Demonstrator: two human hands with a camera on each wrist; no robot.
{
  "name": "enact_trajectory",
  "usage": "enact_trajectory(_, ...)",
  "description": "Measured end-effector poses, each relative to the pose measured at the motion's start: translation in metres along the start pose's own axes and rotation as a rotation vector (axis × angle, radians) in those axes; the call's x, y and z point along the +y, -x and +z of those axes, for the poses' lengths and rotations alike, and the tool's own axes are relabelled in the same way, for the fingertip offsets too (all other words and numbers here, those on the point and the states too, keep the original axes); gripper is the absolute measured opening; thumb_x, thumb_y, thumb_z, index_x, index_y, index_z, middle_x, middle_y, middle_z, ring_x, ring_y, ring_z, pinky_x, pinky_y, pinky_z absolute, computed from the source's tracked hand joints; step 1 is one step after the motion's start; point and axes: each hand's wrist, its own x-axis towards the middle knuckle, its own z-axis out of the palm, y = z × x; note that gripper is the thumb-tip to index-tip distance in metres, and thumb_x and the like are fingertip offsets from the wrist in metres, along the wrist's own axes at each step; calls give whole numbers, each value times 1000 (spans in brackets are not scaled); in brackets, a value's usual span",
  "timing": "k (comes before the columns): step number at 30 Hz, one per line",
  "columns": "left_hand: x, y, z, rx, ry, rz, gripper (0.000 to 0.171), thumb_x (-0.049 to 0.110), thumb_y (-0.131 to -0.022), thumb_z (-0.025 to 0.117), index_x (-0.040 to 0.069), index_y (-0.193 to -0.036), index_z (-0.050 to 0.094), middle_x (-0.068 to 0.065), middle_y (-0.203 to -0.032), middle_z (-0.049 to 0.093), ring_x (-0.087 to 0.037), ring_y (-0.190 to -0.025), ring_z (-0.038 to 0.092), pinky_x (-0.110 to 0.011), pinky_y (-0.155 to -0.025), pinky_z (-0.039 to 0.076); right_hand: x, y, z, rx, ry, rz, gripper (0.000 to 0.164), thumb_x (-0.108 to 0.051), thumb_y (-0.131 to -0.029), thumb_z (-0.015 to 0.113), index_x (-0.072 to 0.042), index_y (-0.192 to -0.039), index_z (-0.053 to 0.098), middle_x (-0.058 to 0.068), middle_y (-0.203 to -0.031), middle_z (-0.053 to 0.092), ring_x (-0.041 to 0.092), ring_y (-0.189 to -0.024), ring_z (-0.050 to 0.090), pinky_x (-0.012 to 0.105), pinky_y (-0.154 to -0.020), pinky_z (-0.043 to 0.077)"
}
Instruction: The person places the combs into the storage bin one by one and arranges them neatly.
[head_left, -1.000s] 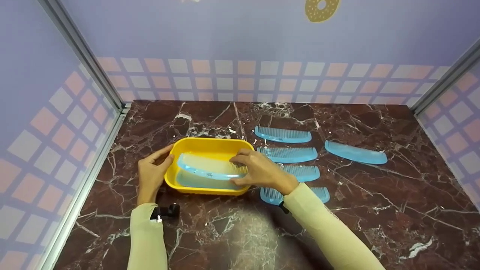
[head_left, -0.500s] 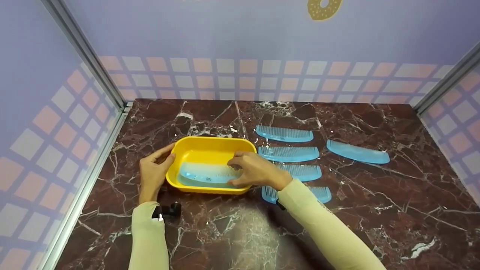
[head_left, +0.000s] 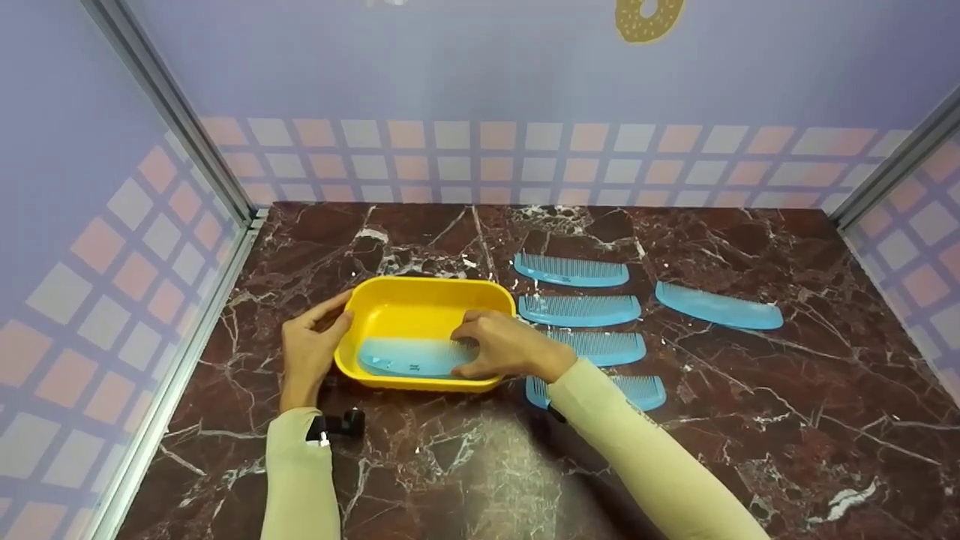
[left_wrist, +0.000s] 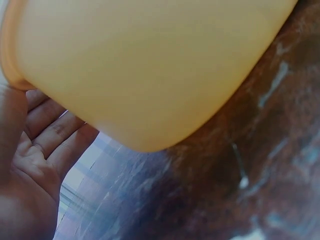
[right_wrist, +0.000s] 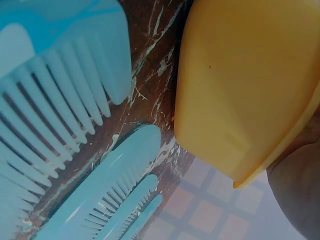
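A yellow plastic bin stands on the table. At its left end my left hand rests against the rim, thumb and fingers apart; the left wrist view shows the fingers fairly straight along the outer wall. My right hand reaches over the right rim and pinches a light blue comb by its right end. That comb lies low in the bin along the near wall, teeth pointing away, and covers another comb there. The right fingertips hide its end. In the right wrist view the bin's outer wall shows.
Right of the bin lie several blue combs in a column: the farthest, one below it, another and the nearest, partly under my right forearm. A separate comb lies farther right. Tiled wall panels enclose the marbled table.
My right hand has lowered the comb into the bin, from tilted above the other comb to lying over it. My left hand stays at the bin's left end.
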Motion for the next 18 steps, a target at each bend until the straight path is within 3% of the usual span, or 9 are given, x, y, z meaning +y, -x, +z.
enact_trajectory(18,-1,0,-1,-16,12,-20,31,-7,-86,67,-13,-117,63,-30,-119,61,-47,-112,57,-24,-86,54,3,-3,4,-34,3,-33,46,-35,-79,80,-4,-113,72,6,-106,69,18,-93,63,27,-89,51)
